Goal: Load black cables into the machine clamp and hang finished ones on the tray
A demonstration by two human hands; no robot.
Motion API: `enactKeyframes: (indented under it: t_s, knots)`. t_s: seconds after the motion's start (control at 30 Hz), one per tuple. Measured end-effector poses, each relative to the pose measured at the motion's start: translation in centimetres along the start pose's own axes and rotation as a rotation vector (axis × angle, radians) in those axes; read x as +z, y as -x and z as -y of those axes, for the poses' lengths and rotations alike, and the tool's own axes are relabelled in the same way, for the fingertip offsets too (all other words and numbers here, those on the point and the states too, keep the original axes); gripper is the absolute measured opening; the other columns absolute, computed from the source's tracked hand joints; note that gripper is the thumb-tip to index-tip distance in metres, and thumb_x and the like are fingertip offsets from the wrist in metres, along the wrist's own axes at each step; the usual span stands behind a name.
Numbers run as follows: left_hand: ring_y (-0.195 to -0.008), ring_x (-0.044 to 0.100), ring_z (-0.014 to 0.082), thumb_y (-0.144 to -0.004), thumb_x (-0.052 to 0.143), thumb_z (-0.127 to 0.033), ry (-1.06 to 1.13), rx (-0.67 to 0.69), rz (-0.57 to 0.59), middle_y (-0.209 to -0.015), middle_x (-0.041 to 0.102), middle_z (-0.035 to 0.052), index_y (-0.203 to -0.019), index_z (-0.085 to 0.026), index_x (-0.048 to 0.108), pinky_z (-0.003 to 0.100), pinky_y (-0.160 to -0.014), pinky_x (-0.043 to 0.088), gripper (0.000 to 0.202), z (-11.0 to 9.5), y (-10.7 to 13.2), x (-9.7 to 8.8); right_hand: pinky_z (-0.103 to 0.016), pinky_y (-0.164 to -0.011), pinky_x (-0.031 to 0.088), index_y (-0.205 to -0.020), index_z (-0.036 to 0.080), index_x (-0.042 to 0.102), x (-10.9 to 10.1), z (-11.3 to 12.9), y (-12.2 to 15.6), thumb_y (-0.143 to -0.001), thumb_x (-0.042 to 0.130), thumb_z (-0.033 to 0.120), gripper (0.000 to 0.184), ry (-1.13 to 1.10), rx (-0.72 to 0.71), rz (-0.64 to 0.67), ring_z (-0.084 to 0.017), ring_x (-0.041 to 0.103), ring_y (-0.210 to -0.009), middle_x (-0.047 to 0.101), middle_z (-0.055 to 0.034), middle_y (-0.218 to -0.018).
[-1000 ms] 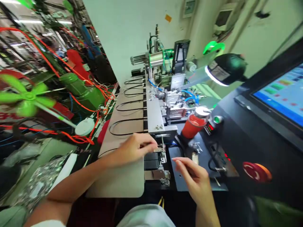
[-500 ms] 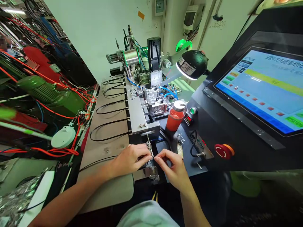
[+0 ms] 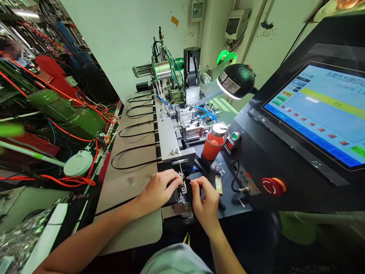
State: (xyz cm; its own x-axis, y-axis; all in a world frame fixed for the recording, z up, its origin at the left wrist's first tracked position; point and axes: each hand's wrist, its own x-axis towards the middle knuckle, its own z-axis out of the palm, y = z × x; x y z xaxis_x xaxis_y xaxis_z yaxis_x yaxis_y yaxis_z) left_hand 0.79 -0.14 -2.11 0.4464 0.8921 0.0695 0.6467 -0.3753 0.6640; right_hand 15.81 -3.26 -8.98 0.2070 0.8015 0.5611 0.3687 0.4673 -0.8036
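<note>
Left hand [image 3: 159,186]: curled, fingertips at a small steel fixture [image 3: 182,188], grip unclear. Right hand [image 3: 203,198]: fingers pinched together just beside it; any held item hidden. Farther: looped black cables [image 3: 134,166] on a beige plate [image 3: 125,194].

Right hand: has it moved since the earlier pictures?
Yes. Judged against the red bottle, the right hand has come in closer to the bottle and leftward, and its fingers are now at the metal fixture.
</note>
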Motion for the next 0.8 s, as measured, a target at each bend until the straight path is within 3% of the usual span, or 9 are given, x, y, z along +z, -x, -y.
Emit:
enactKeyframes:
  t_s: [0.17, 0.47, 0.8]
  knots:
    - [-0.07, 0.06, 0.0142, -0.092, 0.044, -0.022, -0.144, -0.109, 0.043, -0.073, 0.067, 0.0008, -0.071, -0.017, 0.063, 0.024, -0.066, 0.041, 0.029, 1.4, -0.7, -0.1, -0.023, -0.055, 0.041, -0.077, 0.019, 0.055, -1.3, -1.1, -0.3, -0.094, 0.049, 0.024, 0.019, -0.001, 0.133, -0.018, -0.012, 0.052, -0.058, 0.055, 0.0019, -0.065]
    - [-0.066, 0.059, 0.0142, -0.092, 0.044, -0.023, -0.246, -0.136, 0.059, -0.071, 0.067, 0.0005, -0.071, -0.018, 0.064, 0.023, -0.062, 0.036, 0.029, 1.5, -1.0, 0.5, -0.023, -0.056, 0.039, -0.075, 0.019, 0.055, -0.9, -1.9, 0.2, -0.094, 0.05, 0.027, 0.022, -0.009, 0.184, 0.027, -0.012, 0.05, -0.057, 0.055, 0.0019, -0.064]
    - [-0.065, 0.055, 0.0129, -0.091, 0.045, -0.02, -0.248, -0.157, 0.066, -0.069, 0.063, 0.0007, -0.069, -0.016, 0.061, 0.023, -0.063, 0.035, 0.028, 1.2, -1.6, 0.9, -0.024, -0.056, 0.03, -0.07, 0.021, 0.038, 1.6, -3.4, -1.7, -0.097, 0.037, 0.034, 0.031, -0.156, 0.289, 0.368, -0.011, 0.038, -0.058, 0.039, 0.0051, -0.063]
